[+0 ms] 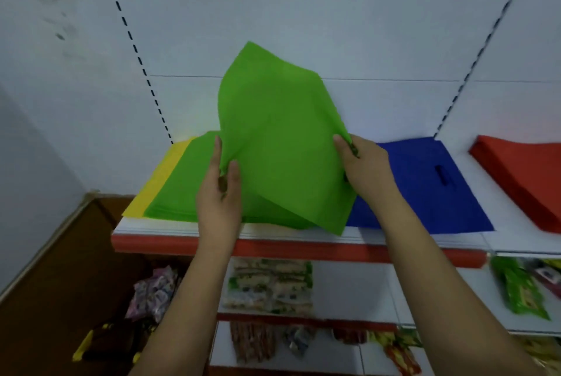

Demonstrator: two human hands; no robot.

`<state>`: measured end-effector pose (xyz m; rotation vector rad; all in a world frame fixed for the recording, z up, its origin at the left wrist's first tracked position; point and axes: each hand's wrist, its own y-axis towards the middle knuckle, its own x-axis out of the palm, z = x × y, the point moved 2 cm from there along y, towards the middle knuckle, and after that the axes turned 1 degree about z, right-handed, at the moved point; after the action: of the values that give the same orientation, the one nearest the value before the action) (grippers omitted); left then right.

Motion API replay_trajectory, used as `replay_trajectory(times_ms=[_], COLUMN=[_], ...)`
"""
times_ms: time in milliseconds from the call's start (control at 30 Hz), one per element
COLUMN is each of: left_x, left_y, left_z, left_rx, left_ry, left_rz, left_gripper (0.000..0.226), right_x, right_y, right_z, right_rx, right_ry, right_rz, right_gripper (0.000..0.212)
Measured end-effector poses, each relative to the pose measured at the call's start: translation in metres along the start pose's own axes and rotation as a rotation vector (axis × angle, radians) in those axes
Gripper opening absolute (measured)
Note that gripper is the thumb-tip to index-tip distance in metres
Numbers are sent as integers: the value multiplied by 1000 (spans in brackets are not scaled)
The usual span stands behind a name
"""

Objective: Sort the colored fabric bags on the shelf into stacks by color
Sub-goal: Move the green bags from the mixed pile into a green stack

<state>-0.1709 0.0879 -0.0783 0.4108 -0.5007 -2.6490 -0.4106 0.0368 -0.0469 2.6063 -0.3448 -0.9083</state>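
Thin green fabric bag (pixel 273 144) held raised above flat green fabric stack (pixel 179 190) on white shelf with red front edge (pixel 303 249). Left hand (pixel 219 193) pinched on left edge; right hand (pixel 362 166) clamped on right edge. Best lowered flat, edges squared to green stack. Yellow fabric layer (pixel 151 190) seen at left, blue fabric bag (pixel 425 190) at right, red-orange fabric stack (pixel 525 172) beyond.
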Motion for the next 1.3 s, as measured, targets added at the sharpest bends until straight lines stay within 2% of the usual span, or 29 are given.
replay_trajectory(times_ms=[67,133,233,300,433,533,600,667,800,900,1000,1100,1300], left_x=[26,59,120,168,273,345,387,426,502,559,619,684,785], left_y=[-4,-19,-58,-90,-164,-219,-250,-276,-320,-340,-349,-349,-338], left_z=[18,39,78,104,148,181,199,213,236,248,254,258,272], left_rx=[-167,-300,-343,-387,-413,-385,-363,-322,-282,-258,-199,-148,-102], left_ry=[-286,-512,-786,-876,-766,-654,-588,-528,-498,-485,-433,-370,-237], left_rz=[-87,-170,-272,-277,-329,-406,-461,-513,-588,-613,-612,-597,-541], left_gripper=[53,47,36,31,43,64,69,64,38,25,19,18,24], right_x=[-37,-82,-159,-220,-347,-437,-490,-534,-597,-629,-661,-695,-753], right_y=[-13,-28,-55,-79,-133,-172,-192,-208,-230,-235,-223,-194,-106], right_z=[16,38,81,111,182,235,271,306,369,409,454,498,590], right_rx=[64,96,113,138,261,320,377,432,484,525,515,489,531], right_ry=[103,166,303,350,348,253,193,137,144,217,203,167,131], right_rz=[16,71,180,284,532,713,786,851,951,991,989,962,812], right_gripper=[22,17,25,32,30,25,23,37,67,70,55,40,32])
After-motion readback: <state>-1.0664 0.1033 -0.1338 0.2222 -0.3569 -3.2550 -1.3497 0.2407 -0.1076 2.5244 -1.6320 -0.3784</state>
